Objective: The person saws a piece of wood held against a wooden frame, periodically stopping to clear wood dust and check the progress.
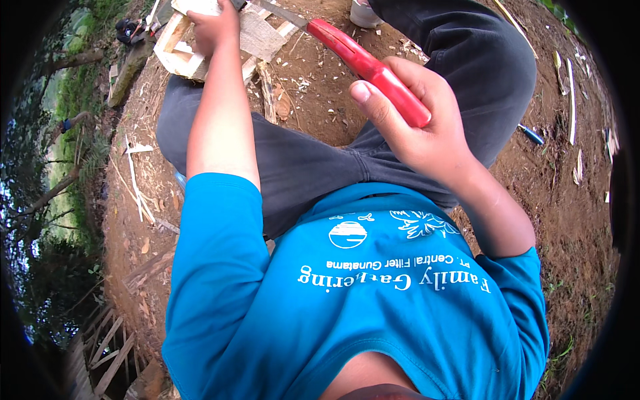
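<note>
My right hand (420,113) is wrapped round the red slotted handle of a folding saw (367,67), the thumb lying along its near side. The saw's grey blade points up and left, and its tip is cut off by the top edge. At the upper left my left hand (217,30) grips the top of a pale wooden frame (175,57) made of slats. Its fingers are partly hidden at the picture's edge. A flat, rough wooden board (263,37) sits against the frame, just right of that hand. Something dark shows beside the fingers.
My bent legs in dark trousers (480,60) surround the work. Wood shavings and sticks (268,93) litter the brown soil. A blue-handled tool (531,135) lies to the right. Another person (130,30) is at the far upper left, near a log (130,73) and green plants.
</note>
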